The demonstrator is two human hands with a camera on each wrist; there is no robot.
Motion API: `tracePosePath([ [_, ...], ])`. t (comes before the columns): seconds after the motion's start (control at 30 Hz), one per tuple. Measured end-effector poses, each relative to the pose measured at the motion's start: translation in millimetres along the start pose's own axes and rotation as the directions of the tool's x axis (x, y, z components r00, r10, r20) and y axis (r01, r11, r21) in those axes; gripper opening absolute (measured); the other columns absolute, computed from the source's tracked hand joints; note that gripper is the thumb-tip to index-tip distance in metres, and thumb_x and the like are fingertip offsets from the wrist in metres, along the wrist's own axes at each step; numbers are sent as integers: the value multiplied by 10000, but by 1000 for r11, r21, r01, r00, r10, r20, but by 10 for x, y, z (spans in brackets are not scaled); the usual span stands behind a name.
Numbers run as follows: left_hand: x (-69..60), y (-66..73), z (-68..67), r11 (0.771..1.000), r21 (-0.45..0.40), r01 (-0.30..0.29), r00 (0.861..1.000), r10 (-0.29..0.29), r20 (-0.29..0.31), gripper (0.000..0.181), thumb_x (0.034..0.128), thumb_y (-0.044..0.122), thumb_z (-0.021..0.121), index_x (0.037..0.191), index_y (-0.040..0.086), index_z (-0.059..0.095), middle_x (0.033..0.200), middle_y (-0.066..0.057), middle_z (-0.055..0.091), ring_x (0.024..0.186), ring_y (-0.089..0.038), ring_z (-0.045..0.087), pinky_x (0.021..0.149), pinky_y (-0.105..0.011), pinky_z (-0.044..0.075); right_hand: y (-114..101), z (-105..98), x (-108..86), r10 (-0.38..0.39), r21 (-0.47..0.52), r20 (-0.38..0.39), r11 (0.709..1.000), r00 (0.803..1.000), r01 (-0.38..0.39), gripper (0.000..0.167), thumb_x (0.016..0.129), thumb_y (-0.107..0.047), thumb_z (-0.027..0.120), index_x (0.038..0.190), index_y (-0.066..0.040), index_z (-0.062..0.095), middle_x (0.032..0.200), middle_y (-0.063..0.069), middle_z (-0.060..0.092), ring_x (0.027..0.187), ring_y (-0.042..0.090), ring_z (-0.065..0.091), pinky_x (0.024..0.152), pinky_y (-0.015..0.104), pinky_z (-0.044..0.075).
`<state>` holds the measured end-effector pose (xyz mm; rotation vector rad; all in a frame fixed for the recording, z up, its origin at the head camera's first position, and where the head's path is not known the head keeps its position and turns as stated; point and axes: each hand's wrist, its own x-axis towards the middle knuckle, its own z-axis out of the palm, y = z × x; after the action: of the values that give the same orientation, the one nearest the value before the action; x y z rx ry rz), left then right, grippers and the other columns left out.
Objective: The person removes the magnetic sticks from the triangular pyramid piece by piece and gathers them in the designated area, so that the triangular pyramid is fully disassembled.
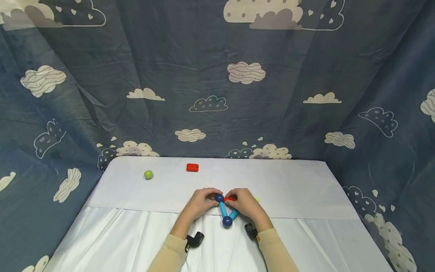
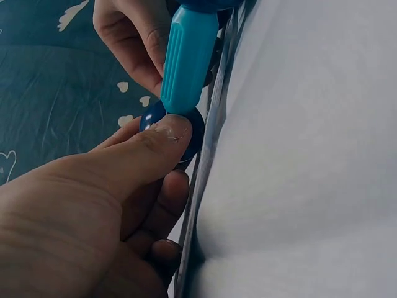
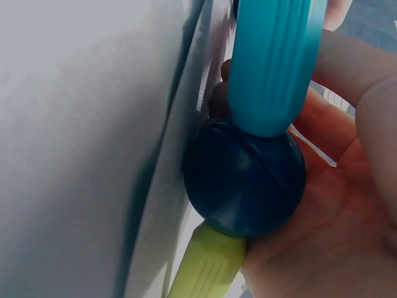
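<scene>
My left hand (image 1: 198, 202) pinches a dark blue ball (image 1: 219, 198) between thumb and fingers. From that ball a light blue ribbed rod (image 1: 222, 209) runs to a nearer dark blue ball (image 1: 227, 221), where a second light blue rod (image 1: 233, 214) joins to make a V. My right hand (image 1: 246, 203) pinches a short red rod (image 1: 230, 199), whose end is at the left-held ball; whether they touch is unclear. In the right wrist view, a third dark blue ball (image 3: 245, 180) by the right palm joins a light blue rod (image 3: 273, 68) and a yellow-green rod (image 3: 208, 264).
A light green ball (image 1: 148, 174) lies at the back left of the white-covered table (image 1: 289, 181). Red rods (image 1: 192, 167) lie side by side near the back edge. A dark cloud-patterned curtain (image 1: 176, 75) surrounds the table's back and sides.
</scene>
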<state>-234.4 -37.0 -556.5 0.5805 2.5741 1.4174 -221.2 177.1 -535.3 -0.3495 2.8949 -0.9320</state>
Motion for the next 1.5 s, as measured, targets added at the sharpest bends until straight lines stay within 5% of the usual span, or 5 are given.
tracePosePath([
  [0.9,-18,9,-20,998,47,34,999,-33,-12,336,919,184,829,1239,274,780,1075,39,745,968,-128,620,934,-398,536,-19,6,14,32,-14,-32,999,999,-32,147,920,-187,834,1036,-103,802,971,25,761,880,137,636,891,426,586],
  [1.2,-15,-11,-52,999,27,21,1000,-20,-24,329,916,185,834,1235,243,772,1278,-11,770,1313,-278,659,1170,-546,465,37,-37,16,113,-16,-80,993,990,-115,214,922,-214,840,1110,-117,805,1090,59,777,977,200,662,1003,467,583],
  [1.5,-19,-29,-51,998,56,-30,999,29,21,344,898,256,858,1229,273,767,1170,44,755,1121,-170,639,1052,-456,509,84,-88,14,135,-46,-131,989,982,-142,286,952,-134,787,1237,-106,781,1286,142,754,1232,355,687,1091,541,535],
])
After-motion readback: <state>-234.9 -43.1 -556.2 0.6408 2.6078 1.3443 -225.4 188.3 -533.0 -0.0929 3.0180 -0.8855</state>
